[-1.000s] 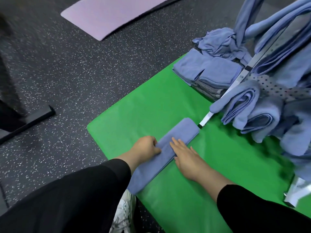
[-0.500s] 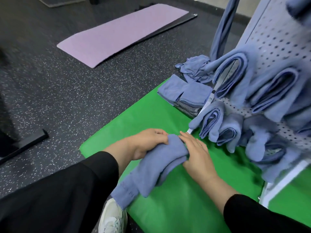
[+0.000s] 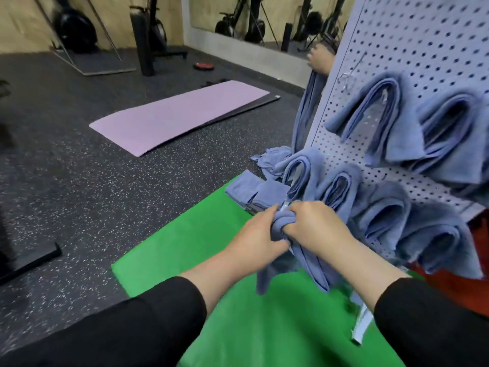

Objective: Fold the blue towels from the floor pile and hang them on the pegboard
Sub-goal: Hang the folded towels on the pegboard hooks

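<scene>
Both my hands hold one folded blue towel (image 3: 293,263) up above the green mat (image 3: 201,242), close to the pegboard's lower left corner. My left hand (image 3: 258,234) grips its bunched top from the left, and my right hand (image 3: 315,229) grips it from the right; the towel's two ends hang down below them. The white pegboard (image 3: 423,41) stands at the right with several folded blue towels (image 3: 397,123) draped on its pegs. A stack of folded towels (image 3: 248,192) and a loose blue heap (image 3: 272,160) lie on the floor beyond my hands.
A purple mat (image 3: 180,115) lies on the speckled dark floor (image 3: 79,181) ahead. Another person's hand (image 3: 321,59) holds a long blue towel behind the pegboard's left edge. Gym equipment and a mirror line the far wall. A black frame foot (image 3: 29,260) sits at left.
The towel lay flat on the green mat under my hands; I folded it over and lifted it toward the pegboard. My view rose from the floor to the board.
</scene>
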The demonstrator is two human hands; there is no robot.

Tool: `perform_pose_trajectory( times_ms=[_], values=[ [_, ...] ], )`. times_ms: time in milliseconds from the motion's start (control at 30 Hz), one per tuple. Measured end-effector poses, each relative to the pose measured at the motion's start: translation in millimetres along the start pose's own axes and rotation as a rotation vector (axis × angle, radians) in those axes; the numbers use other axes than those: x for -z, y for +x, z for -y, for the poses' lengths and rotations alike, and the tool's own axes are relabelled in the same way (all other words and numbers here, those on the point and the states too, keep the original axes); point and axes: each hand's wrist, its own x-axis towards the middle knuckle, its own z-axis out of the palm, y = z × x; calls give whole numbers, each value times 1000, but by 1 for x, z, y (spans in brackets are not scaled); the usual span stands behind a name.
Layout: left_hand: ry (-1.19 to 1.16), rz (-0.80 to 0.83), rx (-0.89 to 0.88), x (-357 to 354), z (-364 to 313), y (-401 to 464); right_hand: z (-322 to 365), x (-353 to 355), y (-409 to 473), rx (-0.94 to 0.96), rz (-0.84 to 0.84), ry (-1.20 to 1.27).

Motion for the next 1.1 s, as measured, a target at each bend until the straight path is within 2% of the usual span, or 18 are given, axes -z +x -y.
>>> perform_pose_trajectory(
  times_ms=[167, 433, 533, 733, 900, 1033, 1100],
  values=[
    [203, -318, 1, -8, -53, -1, -4, 55, -15, 7, -58, -48],
    [341, -438, -219, 44, -113, 17, -8, 150, -31, -10, -267, 2],
    [253, -413, -301, 71, -129, 30, -8, 178, -31, -34, -384, 113],
    [134, -496, -394, 109, -156, 58, -9, 225, -16, -107, -577, 383],
    [78, -490, -464, 127, -190, 90, -13, 260, 11, -163, -695, 452],
    [-136, -520, -406, 134, -212, 121, -20, 283, 35, -209, -754, 419],
    [-156, -545, -395, 136, -217, 137, -25, 290, 47, -226, -760, 397]
  ],
)
